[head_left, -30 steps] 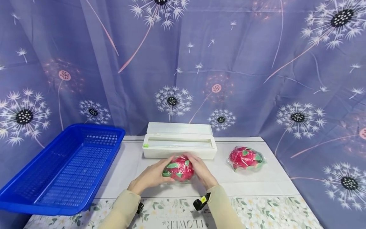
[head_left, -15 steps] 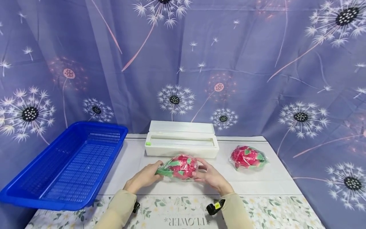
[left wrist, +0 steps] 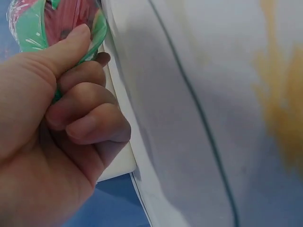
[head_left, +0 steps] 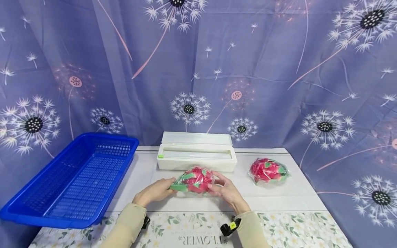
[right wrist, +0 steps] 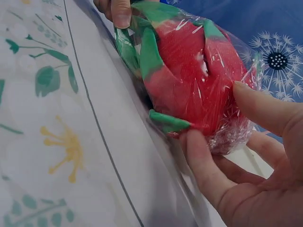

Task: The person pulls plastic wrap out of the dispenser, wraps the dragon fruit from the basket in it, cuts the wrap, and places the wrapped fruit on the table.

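left hand (head_left: 153, 193) pinched wrapped dragon fruit (head_left: 195, 180) by its green end | right hand (head_left: 225, 192) fingers (right wrist: 203, 170) cupped the other end | fruit sat between both hands, just above table (head_left: 279, 198)

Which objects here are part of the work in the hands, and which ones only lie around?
In the work:
- wrapped dragon fruit, held at both ends
- left hand, pinching its green end
- right hand, fingers curled on its other end

Lying about:
- second wrapped dragon fruit
- white film dispenser box
- blue basket
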The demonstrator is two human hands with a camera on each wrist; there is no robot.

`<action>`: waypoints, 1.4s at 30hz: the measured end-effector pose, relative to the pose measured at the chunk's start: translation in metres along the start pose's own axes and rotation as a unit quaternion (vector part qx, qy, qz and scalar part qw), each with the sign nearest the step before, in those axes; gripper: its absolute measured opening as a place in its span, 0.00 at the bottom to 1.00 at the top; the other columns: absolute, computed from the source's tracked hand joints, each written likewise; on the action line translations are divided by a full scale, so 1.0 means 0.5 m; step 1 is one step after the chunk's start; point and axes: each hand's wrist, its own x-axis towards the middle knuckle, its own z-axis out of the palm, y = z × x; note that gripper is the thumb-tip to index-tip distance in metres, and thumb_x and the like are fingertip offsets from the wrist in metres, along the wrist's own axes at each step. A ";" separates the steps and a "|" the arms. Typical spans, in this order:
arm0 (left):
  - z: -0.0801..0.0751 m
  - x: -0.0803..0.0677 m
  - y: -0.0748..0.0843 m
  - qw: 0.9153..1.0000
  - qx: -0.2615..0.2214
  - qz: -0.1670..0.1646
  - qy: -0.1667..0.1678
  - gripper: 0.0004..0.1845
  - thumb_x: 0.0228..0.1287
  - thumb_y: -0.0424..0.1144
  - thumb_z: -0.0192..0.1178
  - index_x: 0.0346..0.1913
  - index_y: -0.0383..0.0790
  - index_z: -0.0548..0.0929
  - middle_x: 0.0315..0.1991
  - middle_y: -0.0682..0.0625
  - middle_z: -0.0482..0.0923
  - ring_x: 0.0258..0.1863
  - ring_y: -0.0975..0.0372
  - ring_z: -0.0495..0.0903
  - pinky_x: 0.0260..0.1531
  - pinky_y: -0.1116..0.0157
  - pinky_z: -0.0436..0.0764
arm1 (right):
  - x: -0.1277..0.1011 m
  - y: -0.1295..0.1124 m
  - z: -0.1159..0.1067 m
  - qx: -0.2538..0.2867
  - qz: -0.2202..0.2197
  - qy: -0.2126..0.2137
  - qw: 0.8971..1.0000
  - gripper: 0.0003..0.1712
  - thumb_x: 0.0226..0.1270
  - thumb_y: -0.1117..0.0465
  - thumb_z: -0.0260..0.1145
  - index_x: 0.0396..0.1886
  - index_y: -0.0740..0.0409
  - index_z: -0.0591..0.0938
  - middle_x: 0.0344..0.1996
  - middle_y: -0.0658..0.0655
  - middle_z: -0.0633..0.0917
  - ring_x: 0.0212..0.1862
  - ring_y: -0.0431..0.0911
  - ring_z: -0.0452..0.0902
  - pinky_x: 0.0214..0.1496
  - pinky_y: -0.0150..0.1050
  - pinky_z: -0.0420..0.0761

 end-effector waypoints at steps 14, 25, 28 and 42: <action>-0.016 -0.005 0.008 0.999 -0.036 0.013 0.026 0.08 0.69 0.44 0.60 0.46 0.48 0.77 0.33 0.61 0.76 0.32 0.66 0.75 0.38 0.60 0.75 | 0.006 -0.011 0.020 0.035 0.029 0.036 0.998 0.33 0.68 0.61 0.67 0.70 0.62 0.67 0.47 0.65 0.73 0.38 0.53 0.82 0.47 0.53 0.82; -0.006 0.006 0.026 0.998 -0.027 0.031 0.049 0.08 0.71 0.44 0.59 0.48 0.48 0.77 0.35 0.60 0.79 0.36 0.64 0.79 0.41 0.58 0.77 | -0.011 -0.025 0.015 0.069 0.004 0.065 0.996 0.37 0.66 0.66 0.66 0.72 0.61 0.64 0.49 0.66 0.69 0.39 0.52 0.81 0.47 0.53 0.82; -0.001 0.013 0.031 0.997 -0.029 0.037 0.056 0.12 0.71 0.45 0.59 0.53 0.48 0.77 0.40 0.58 0.81 0.42 0.61 0.82 0.47 0.57 0.78 | -0.019 -0.033 0.006 0.071 -0.007 0.071 0.995 0.38 0.66 0.68 0.66 0.73 0.62 0.63 0.50 0.67 0.69 0.40 0.51 0.80 0.47 0.51 0.82; 0.041 0.078 0.102 0.995 -0.027 0.080 0.052 0.21 0.72 0.47 0.55 0.64 0.48 0.73 0.53 0.56 0.81 0.51 0.63 0.80 0.54 0.62 0.77 | -0.068 -0.057 -0.088 0.057 -0.015 0.104 0.993 0.36 0.65 0.71 0.65 0.73 0.59 0.65 0.50 0.65 0.70 0.42 0.47 0.79 0.51 0.48 0.81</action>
